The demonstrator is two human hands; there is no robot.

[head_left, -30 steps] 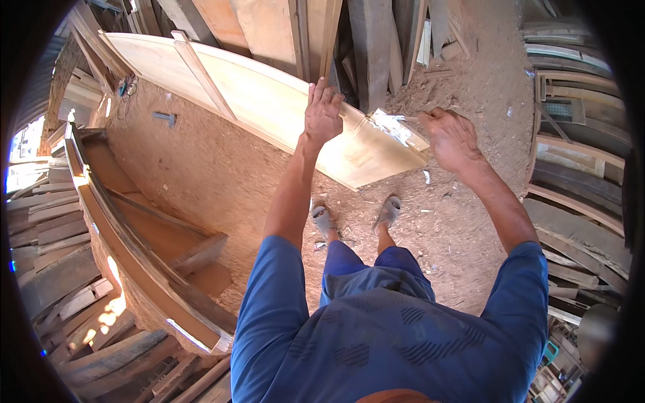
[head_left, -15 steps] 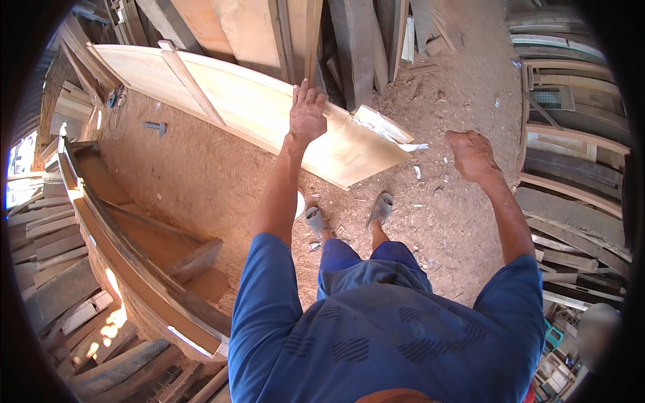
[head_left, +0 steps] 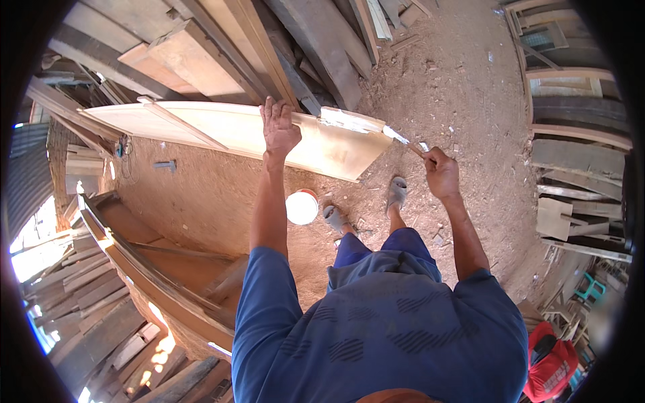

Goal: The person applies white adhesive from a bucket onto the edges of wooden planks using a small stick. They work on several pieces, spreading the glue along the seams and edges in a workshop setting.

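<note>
A long pale wooden panel [head_left: 316, 144] with a curved upper edge stands slanting across the space in front of me. My left hand [head_left: 279, 131] lies on its upper edge, fingers stretched upward and slightly apart. A narrow strip of wood [head_left: 181, 121] crosses the panel farther left. White coating streaks the wooden piece [head_left: 353, 121] at the panel's right end. My right hand [head_left: 441, 173] is closed round the brown handle of a brush-like tool [head_left: 411, 147]. Its white end points left, close to that coated piece; whether it touches cannot be made out.
A white bucket [head_left: 302, 207] stands left of my feet. A large curved wooden frame [head_left: 154, 269] fills the lower left. Boards [head_left: 316, 50] lean behind the panel, and timber frames [head_left: 571, 161] line the right. A red and black shape [head_left: 551, 363] shows at lower right.
My right hand has come left toward the panel's end, and the tool it grips shows more plainly. My left hand stays on the upper edge. The view has shifted, showing the whole bucket.
</note>
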